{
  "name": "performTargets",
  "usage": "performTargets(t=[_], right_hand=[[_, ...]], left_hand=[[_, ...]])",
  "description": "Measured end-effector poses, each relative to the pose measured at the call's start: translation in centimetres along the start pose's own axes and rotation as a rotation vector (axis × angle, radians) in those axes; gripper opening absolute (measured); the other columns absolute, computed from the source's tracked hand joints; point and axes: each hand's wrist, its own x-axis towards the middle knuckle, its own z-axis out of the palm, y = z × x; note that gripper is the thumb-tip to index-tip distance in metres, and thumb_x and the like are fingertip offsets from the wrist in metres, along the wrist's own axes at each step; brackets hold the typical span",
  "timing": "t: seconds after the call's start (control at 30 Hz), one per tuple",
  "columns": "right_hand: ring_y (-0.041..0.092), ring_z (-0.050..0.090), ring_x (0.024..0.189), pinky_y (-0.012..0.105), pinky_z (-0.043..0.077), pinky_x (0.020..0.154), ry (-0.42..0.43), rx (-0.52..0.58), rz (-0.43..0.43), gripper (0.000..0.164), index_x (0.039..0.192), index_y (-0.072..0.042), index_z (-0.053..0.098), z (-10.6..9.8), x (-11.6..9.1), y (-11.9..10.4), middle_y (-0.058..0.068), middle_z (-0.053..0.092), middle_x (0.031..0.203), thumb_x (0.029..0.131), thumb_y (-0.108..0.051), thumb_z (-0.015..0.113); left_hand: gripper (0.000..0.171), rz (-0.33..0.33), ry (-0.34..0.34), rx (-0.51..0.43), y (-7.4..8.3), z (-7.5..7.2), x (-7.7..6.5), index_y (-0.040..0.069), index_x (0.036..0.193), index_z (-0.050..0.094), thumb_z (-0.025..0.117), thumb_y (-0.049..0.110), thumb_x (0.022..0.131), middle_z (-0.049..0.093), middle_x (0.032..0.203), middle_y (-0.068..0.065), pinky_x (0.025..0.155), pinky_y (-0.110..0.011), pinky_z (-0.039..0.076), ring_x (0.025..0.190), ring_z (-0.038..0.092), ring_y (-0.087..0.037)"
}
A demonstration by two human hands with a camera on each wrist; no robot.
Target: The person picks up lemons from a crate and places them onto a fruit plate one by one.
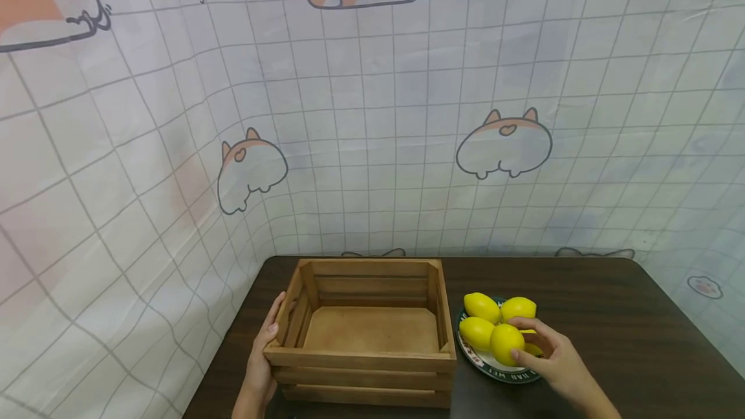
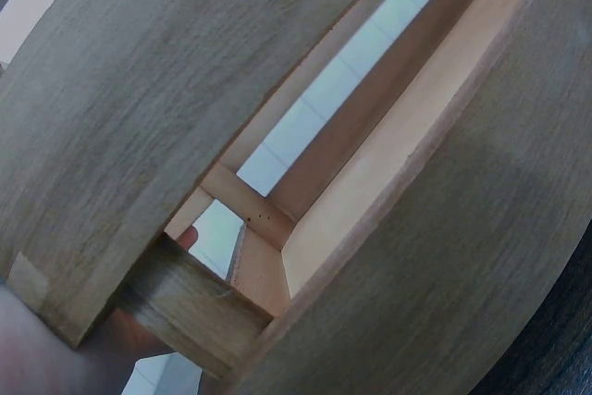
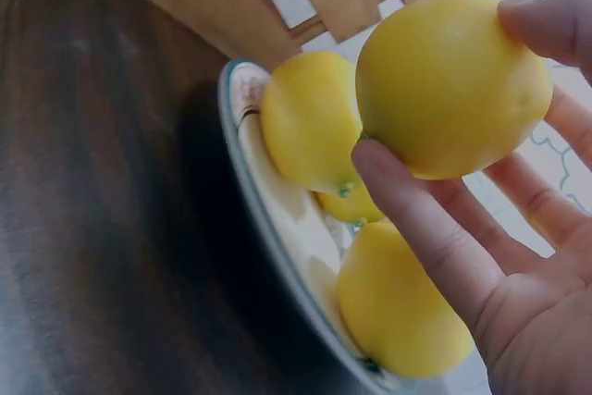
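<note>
My right hand [image 1: 553,354] pinches a yellow lemon [image 1: 506,344] between thumb and fingertips, just above the plate [image 1: 509,377]. In the right wrist view the held lemon [image 3: 449,85] is raised above the other lemons [image 3: 398,307], which lie on that plate's white surface. Several lemons [image 1: 482,308] are grouped there. At the left, my left hand [image 1: 262,354] grips the wooden slatted crate [image 1: 372,359] by its near left corner. Up close, a fingertip [image 2: 189,237] shows through the gap between the crate's slats [image 2: 231,71]. The crate holds nothing.
The crate and plate stand side by side on a dark wooden table [image 1: 605,315], the plate close to the crate's right wall. Behind and to the left hangs a white gridded curtain [image 1: 372,199] with cartoon dog prints.
</note>
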Motion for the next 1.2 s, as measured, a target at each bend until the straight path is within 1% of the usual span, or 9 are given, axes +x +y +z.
performTargets(t=[0.07,0.27,0.47,0.6,0.67,0.83,0.93,1.07,1.2], right_hand=[[-0.001,0.062,0.108,0.020,0.055,0.088,0.017,-0.047,-0.005,0.042,0.134,0.003,0.058,0.2,-0.3,0.2,-0.021,0.062,0.128,0.094,-0.002,0.070],[-0.005,0.060,0.106,0.021,0.055,0.086,0.058,-0.145,0.006,0.043,0.133,0.000,0.062,0.6,-1.0,0.2,-0.009,0.065,0.129,0.092,-0.008,0.075],[-0.003,0.060,0.099,0.024,0.055,0.082,0.077,-0.242,0.038,0.043,0.131,-0.008,0.065,0.8,-1.6,-0.1,-0.016,0.062,0.123,0.091,-0.016,0.078],[-0.001,0.059,0.095,0.025,0.054,0.080,0.097,-0.315,0.026,0.043,0.129,-0.012,0.066,1.1,-2.0,-0.1,-0.014,0.063,0.121,0.089,-0.019,0.080],[-0.002,0.058,0.096,0.025,0.054,0.079,0.110,-0.340,0.006,0.044,0.129,-0.013,0.067,1.3,-2.1,-0.1,-0.012,0.064,0.121,0.087,-0.019,0.081],[-0.007,0.055,0.098,0.026,0.055,0.078,0.138,-0.386,-0.028,0.047,0.128,-0.017,0.068,1.8,-2.2,0.0,-0.008,0.064,0.121,0.084,-0.018,0.084],[-0.007,0.054,0.097,0.025,0.057,0.073,0.135,-0.377,-0.020,0.047,0.128,-0.018,0.068,2.0,-2.2,-0.1,-0.002,0.065,0.120,0.084,-0.016,0.084],[-0.004,0.053,0.096,0.023,0.058,0.067,0.107,-0.345,0.027,0.047,0.129,-0.016,0.067,2.1,-2.0,-0.4,0.004,0.064,0.121,0.085,-0.016,0.084],[-0.001,0.055,0.096,0.021,0.057,0.065,0.088,-0.368,0.075,0.048,0.129,-0.017,0.067,2.4,-1.7,-0.9,0.004,0.064,0.119,0.084,-0.016,0.084]], left_hand=[[0.057,0.000,0.002,-0.002,0.0,0.0,0.0,0.028,0.166,0.012,0.023,0.032,0.110,-0.004,0.173,-0.012,0.117,-0.075,0.000,0.157,-0.003,-0.041],[0.058,0.004,-0.004,-0.001,0.1,0.0,0.0,0.028,0.166,0.012,0.023,0.033,0.110,-0.005,0.174,-0.011,0.117,-0.075,-0.001,0.157,-0.003,-0.041],[0.058,0.005,0.000,0.008,0.1,0.1,0.0,0.027,0.166,0.011,0.023,0.033,0.109,-0.006,0.173,-0.011,0.117,-0.076,-0.001,0.157,-0.003,-0.041],[0.059,0.004,-0.001,0.004,0.1,0.1,-0.1,0.026,0.166,0.011,0.023,0.034,0.110,-0.006,0.173,-0.011,0.117,-0.076,-0.002,0.157,-0.003,-0.042],[0.059,0.004,-0.001,0.004,0.1,0.1,-0.1,0.025,0.166,0.010,0.023,0.034,0.109,-0.006,0.173,-0.011,0.117,-0.076,-0.002,0.157,-0.004,-0.042],[0.059,-0.002,0.004,0.010,0.2,0.1,-0.1,0.026,0.166,0.011,0.023,0.035,0.109,-0.006,0.173,-0.012,0.116,-0.076,0.002,0.156,0.000,-0.043],[0.059,-0.006,0.010,0.014,0.2,0.0,-0.1,0.027,0.166,0.011,0.023,0.035,0.108,-0.006,0.173,-0.012,0.117,-0.076,0.003,0.156,0.002,-0.044],[0.059,0.001,0.007,0.019,0.2,0.1,-0.1,0.026,0.166,0.011,0.023,0.035,0.109,-0.006,0.173,-0.012,0.117,-0.076,0.002,0.156,-0.001,-0.044],[0.059,0.012,-0.003,0.026,0.2,0.2,0.0,0.026,0.166,0.010,0.022,0.035,0.109,-0.006,0.173,-0.013,0.116,-0.077,0.001,0.156,-0.002,-0.045]])
